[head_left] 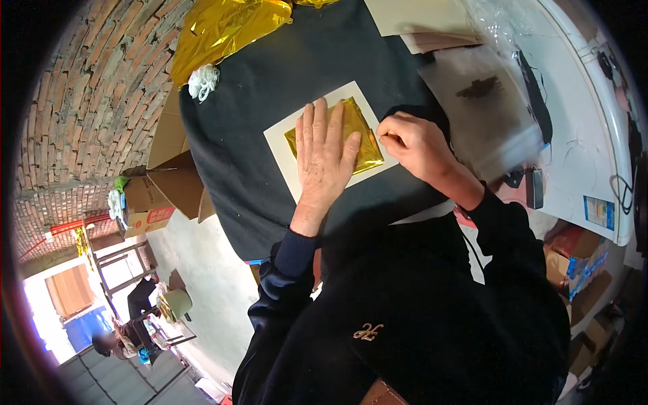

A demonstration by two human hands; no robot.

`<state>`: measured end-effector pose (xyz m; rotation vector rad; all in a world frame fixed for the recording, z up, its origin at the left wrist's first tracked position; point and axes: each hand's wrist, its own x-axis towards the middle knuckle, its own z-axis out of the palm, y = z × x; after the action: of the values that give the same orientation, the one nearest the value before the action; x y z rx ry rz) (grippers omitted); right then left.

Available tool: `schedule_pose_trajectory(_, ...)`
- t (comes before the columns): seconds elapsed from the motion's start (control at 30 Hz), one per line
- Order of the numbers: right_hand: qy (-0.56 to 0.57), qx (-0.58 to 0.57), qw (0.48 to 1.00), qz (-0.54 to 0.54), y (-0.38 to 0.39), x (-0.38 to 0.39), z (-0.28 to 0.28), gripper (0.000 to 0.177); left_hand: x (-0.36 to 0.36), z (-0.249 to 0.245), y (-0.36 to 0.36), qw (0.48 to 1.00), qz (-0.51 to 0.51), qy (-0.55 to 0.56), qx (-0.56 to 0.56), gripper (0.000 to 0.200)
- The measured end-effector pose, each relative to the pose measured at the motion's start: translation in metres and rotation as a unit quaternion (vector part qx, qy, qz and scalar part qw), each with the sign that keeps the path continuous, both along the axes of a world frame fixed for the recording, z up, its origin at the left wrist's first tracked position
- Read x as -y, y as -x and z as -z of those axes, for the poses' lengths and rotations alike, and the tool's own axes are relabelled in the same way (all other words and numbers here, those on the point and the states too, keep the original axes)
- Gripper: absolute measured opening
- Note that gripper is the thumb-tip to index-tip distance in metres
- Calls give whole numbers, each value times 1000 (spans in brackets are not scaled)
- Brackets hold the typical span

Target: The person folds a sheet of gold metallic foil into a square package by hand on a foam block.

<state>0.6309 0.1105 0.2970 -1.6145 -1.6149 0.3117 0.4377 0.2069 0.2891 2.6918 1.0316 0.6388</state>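
A folded sheet of shiny gold foil [355, 123] lies on a cream-coloured square board [277, 144], tilted in view on the black cloth [233, 138]. My left hand [322, 154] rests flat on the foil, its fingers extended and pointing away from me, covering the foil's left and middle part. At the right edge of the foil and board is my right hand [420, 147], fingers curled with thumb and forefinger pinched together. Whatever may be between those fingertips is hidden or too small to name.
Loose gold foil [233, 30] and a bundle of white string [203, 82] lie at the far left. To the right are clear plastic sleeves [496, 128] and cream sheets [412, 15]. Cardboard boxes [146, 201] stand by the brick wall. Another person [128, 337] sits at lower left.
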Motion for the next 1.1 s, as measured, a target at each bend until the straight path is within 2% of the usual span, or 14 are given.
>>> schedule_pose_trajectory(0.2, 92, 14, 996, -3, 2, -22, -6, 10, -1, -2, 2, 999, 6, 24, 22, 58)
schedule_pose_trajectory(0.4, 172, -27, 983, -54, -8, -32, -13, 16, -2, -2, 3, 998, 5, 47, 36, 57)
schedule_pose_trajectory(0.5, 138, 34, 989, -44, -4, -33, -17, 19, -2, -4, 4, 996, 4, 67, 52, 57)
schedule_pose_trajectory(0.7, 105, 13, 991, -84, -7, -27, -7, 22, -2, -2, 5, 994, -1, 85, 70, 59)
schedule_pose_trajectory(0.8, 84, 26, 994, -69, -5, -27, -4, 21, -2, -2, 5, 994, 1, 85, 74, 59)
schedule_pose_trajectory(1.1, 138, 52, 988, -48, -2, -34, -7, 13, -2, -6, 5, 992, 1, 98, 79, 62)
